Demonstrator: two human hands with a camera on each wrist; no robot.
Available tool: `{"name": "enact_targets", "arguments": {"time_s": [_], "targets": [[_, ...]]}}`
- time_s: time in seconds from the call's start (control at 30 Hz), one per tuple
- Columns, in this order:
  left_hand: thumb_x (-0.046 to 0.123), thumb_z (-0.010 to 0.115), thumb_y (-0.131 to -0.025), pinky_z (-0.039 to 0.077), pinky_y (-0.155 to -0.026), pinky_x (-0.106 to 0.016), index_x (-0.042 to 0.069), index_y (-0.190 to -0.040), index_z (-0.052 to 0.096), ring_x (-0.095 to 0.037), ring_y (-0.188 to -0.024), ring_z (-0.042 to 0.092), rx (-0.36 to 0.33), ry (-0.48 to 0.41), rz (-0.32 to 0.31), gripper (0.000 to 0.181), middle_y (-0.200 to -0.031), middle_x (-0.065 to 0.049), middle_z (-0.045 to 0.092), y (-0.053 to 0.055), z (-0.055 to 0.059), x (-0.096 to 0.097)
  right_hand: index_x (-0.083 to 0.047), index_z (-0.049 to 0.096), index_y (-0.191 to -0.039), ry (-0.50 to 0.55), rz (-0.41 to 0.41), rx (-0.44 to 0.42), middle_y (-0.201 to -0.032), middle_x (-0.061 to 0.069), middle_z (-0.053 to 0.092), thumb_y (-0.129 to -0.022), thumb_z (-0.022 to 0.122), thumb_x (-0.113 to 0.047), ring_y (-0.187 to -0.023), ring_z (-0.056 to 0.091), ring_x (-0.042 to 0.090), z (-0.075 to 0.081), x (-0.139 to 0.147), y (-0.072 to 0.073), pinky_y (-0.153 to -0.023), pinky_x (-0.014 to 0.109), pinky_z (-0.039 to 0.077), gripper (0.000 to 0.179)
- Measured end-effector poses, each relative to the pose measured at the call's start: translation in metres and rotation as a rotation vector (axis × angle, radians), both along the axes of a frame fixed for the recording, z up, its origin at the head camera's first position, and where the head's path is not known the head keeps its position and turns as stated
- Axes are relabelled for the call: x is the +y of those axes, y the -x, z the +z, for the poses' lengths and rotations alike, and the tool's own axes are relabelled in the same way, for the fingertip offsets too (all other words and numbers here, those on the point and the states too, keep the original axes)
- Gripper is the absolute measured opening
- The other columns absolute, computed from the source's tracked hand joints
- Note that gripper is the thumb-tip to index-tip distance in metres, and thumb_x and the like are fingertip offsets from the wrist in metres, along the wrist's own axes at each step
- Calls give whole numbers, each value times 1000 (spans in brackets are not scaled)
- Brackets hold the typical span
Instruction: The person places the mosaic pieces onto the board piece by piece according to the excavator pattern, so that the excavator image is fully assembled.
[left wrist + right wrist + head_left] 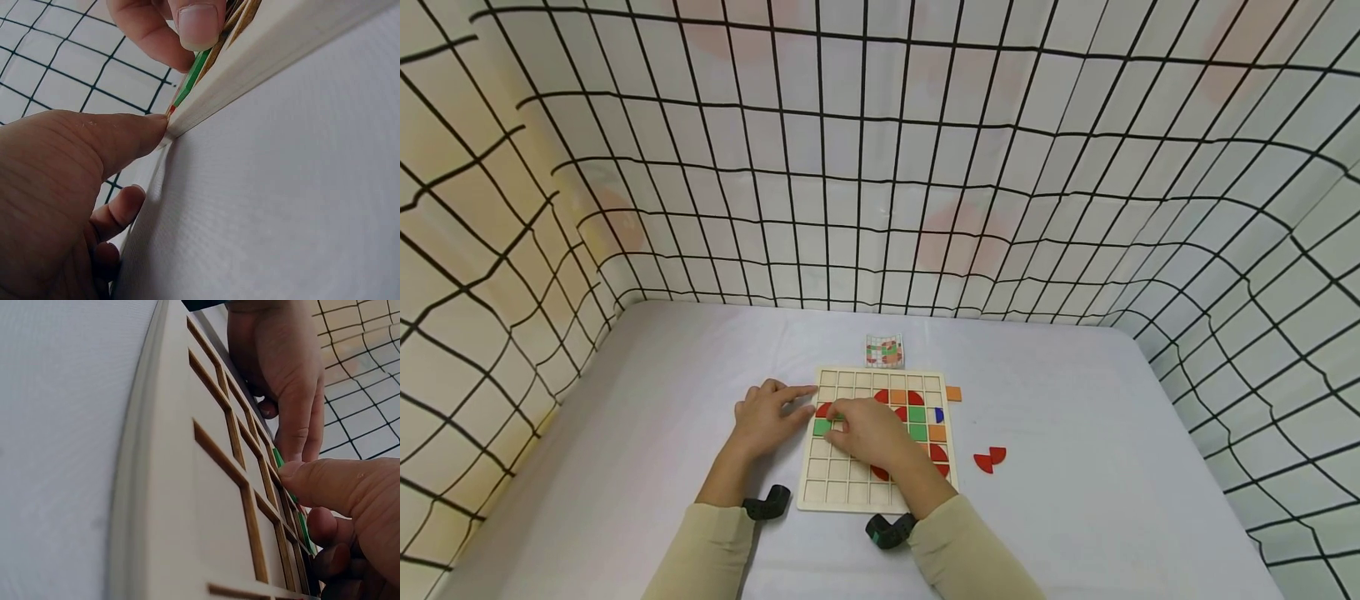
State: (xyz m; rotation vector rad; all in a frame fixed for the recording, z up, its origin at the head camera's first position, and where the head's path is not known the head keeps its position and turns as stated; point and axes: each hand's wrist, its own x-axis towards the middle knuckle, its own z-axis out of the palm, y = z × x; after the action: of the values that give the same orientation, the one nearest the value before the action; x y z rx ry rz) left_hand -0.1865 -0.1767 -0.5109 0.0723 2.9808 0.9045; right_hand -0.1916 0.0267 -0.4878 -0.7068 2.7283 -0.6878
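Note:
A pale wooden grid board [838,492] lies on the table, with red, orange, green and blue flat pieces in some of its cells. My right hand [872,432] reaches over it from the right, thumb and forefinger apart near a green square [822,427] in the left column. A red curved piece [823,409] sits just above that square. In the right wrist view, my right thumb [325,481] touches down among the cells at the far side. My left hand [767,421] rests at the board's left edge, forefinger and thumb extended toward it. The right palm hides several middle cells.
Off the board's right side lie an orange square [953,393] and two red quarter-round pieces [983,462]. Behind it is a small pattern card [884,351]. A black wire mesh [880,179] stands around the table. Black wrist cameras [889,531] sit near the front edge of the board.

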Motion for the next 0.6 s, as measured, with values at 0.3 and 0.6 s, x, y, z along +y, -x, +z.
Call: {"name": "enact_targets", "arguments": {"time_s": [0.3,0.6], "targets": [[40,69,-95,31,-78,-44,32,-132,70,-24,-93,48,-1,6,1,38,-111,-8,60,0,-1,0,-19,73,-117,5,9,16,-74,-11,59,-94,72,-37,-69,55,8,1,1,-1,-66,24,45,29],[41,69,-95,31,-79,-44,32,-132,70,-25,-95,49,-3,10,4,39,-112,-9,60,0,-1,1,-22,72,-118,58,-80,5,-73,-9,57,-96,70,-37,-64,51,9,6,25,1,-59,26,41,27]]}}
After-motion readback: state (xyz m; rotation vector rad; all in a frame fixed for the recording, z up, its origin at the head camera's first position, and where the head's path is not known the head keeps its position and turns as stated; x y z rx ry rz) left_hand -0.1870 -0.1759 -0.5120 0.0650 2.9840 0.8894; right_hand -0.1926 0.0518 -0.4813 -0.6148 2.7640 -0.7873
